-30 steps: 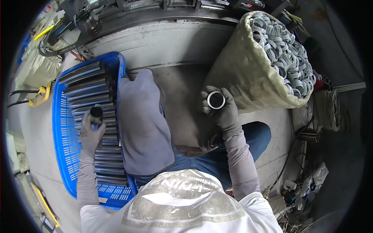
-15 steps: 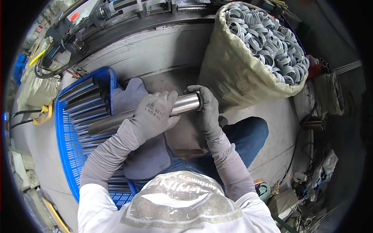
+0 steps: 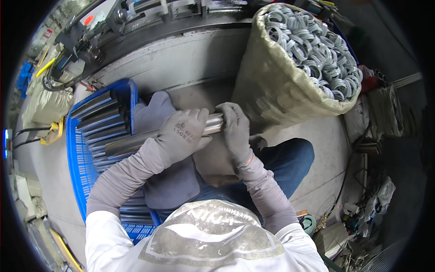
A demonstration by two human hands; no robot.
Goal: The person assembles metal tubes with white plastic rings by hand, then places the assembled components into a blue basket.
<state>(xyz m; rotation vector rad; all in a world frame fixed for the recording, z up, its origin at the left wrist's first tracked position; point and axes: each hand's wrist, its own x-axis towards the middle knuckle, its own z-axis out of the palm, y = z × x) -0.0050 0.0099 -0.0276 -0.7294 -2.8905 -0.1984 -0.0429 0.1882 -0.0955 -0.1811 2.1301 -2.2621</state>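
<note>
A shiny metal tube (image 3: pixel 129 144) lies slantwise in front of me, its left part over the blue basket. My left hand (image 3: pixel 182 133), in a grey glove, is wrapped round the middle of the tube. My right hand (image 3: pixel 235 129), also gloved in grey, is closed over the tube's right end and hides it. Whether a ring sits on that end cannot be seen. More metal tubes (image 3: pixel 102 121) lie side by side in the blue plastic basket (image 3: pixel 72 149) on my left.
A large woven sack (image 3: pixel 265 86) full of grey rings (image 3: pixel 312 50) stands at the far right. Along the back runs a metal machine bench (image 3: pixel 149 43). A grey pad (image 3: pixel 172 186) covers my left leg. Plastic bags and clutter (image 3: pixel 362 213) lie at the right.
My right hand has slid left and closed further over the tube's end. The dark ring seen at that end before is now hidden. My left hand keeps its hold.
</note>
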